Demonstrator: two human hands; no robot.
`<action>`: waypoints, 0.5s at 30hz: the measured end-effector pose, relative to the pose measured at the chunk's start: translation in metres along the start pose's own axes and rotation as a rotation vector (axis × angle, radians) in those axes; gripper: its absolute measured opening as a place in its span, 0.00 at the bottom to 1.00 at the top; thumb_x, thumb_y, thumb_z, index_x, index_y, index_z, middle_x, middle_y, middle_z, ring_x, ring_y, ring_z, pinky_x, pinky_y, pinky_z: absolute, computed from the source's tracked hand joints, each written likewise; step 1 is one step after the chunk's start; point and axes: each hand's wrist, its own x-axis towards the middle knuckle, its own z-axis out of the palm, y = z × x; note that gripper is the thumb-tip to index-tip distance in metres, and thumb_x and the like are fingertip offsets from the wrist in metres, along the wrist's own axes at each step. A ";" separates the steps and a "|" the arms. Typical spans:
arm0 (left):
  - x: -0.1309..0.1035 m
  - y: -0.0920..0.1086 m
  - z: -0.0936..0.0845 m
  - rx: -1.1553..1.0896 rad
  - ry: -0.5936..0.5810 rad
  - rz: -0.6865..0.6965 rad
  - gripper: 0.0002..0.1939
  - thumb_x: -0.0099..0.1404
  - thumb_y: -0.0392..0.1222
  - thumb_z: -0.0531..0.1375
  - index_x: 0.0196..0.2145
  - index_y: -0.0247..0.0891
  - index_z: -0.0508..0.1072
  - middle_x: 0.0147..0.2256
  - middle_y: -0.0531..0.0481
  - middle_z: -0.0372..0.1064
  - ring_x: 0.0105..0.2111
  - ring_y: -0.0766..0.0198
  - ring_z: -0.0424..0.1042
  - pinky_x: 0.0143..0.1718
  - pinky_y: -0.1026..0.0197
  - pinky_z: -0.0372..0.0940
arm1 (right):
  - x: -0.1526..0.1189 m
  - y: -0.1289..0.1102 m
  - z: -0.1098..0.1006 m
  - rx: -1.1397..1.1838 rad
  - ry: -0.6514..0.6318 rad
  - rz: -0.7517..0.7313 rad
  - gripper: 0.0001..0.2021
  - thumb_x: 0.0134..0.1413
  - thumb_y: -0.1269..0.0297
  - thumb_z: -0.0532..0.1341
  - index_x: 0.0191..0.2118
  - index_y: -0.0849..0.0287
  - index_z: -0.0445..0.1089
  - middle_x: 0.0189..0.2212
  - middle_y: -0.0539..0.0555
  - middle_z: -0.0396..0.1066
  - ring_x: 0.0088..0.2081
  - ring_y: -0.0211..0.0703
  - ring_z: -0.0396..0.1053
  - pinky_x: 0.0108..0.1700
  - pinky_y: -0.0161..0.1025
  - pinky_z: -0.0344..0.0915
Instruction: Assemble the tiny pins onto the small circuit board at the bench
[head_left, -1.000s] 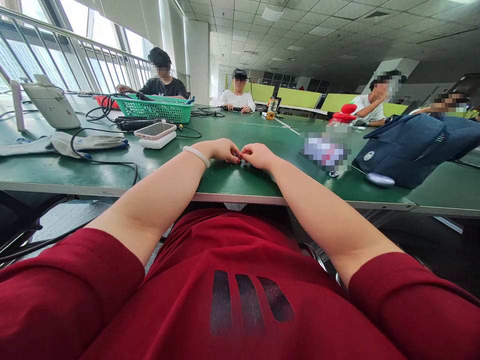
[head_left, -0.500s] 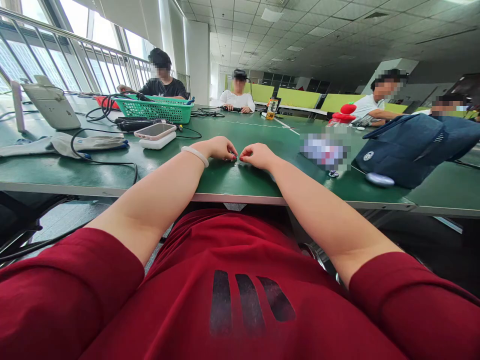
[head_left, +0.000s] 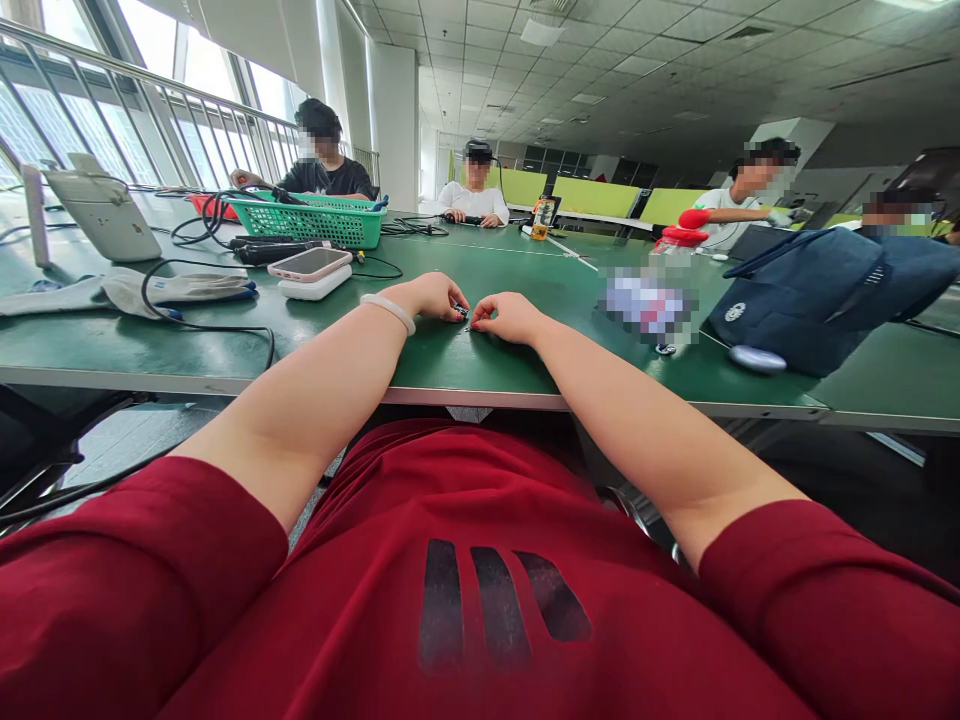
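Close together over the green table [head_left: 480, 372], both my hands are near its front edge. My left hand [head_left: 441, 297] has its fingers pinched on a small dark object [head_left: 460, 311], too tiny to name. Just right of it, my right hand [head_left: 507, 318] holds thumb and forefinger together near the tabletop; whatever is between those fingertips is too small to make out. Tiny bits [head_left: 467, 329] show on the table just below the fingertips.
To the left are a phone [head_left: 311, 262] on a white case, a green basket [head_left: 304, 222] with cables, and gloves [head_left: 172, 288]. At right stand a dark blue bag [head_left: 810, 300] and a red-lidded jar [head_left: 681, 238]. Several people sit around.
My right hand has shifted slightly down and left. The small dark object in my left fingers shows more. At the right, a person's gloved hand has come up beside a dark panel.
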 end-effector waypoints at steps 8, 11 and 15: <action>0.003 -0.003 0.002 -0.005 -0.012 0.013 0.27 0.46 0.46 0.66 0.47 0.41 0.78 0.35 0.50 0.75 0.33 0.64 0.69 0.37 0.66 0.60 | -0.003 -0.005 0.001 0.006 -0.004 -0.023 0.11 0.53 0.57 0.61 0.36 0.58 0.76 0.33 0.51 0.75 0.35 0.36 0.67 0.36 0.32 0.57; 0.002 -0.002 0.001 -0.011 -0.012 0.009 0.27 0.47 0.45 0.66 0.47 0.40 0.78 0.35 0.50 0.75 0.33 0.64 0.69 0.36 0.65 0.60 | -0.003 -0.006 0.001 0.022 -0.009 -0.050 0.11 0.52 0.56 0.62 0.35 0.58 0.76 0.32 0.50 0.75 0.34 0.37 0.66 0.36 0.33 0.57; 0.001 -0.001 0.001 -0.018 -0.009 0.002 0.27 0.47 0.44 0.66 0.47 0.39 0.78 0.34 0.49 0.75 0.31 0.64 0.69 0.34 0.65 0.59 | -0.003 -0.005 0.001 0.016 -0.017 -0.045 0.08 0.49 0.60 0.64 0.35 0.58 0.75 0.31 0.49 0.74 0.33 0.36 0.66 0.36 0.33 0.58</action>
